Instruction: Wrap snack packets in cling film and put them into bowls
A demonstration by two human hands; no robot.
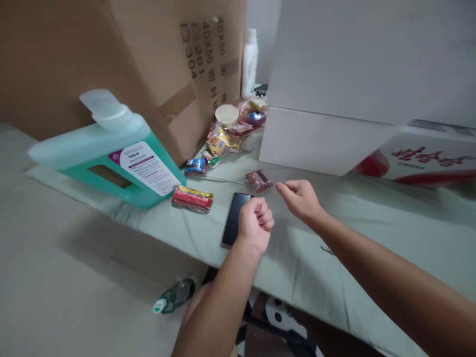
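Observation:
My left hand (256, 221) is curled into a fist above the right side of a dark-screened phone (234, 216). Its palm is hidden, so anything inside does not show. My right hand (298, 200) is closed too, thumb and forefinger pressed together. Just left of those fingertips lies a small brown-red snack packet (259, 180); whether they touch it I cannot tell. Left of the phone is a red and yellow wrapped snack (192, 198), and behind that a small blue packet (196, 166).
A large jug of green liquid (148, 153) stands at the left edge, before a tall cardboard box (167, 54). Snack packets (219, 141) and a pale cup (226, 114) crowd the back. White boxes (308, 139) rise behind my right hand. A bottle (178, 293) is below the table edge.

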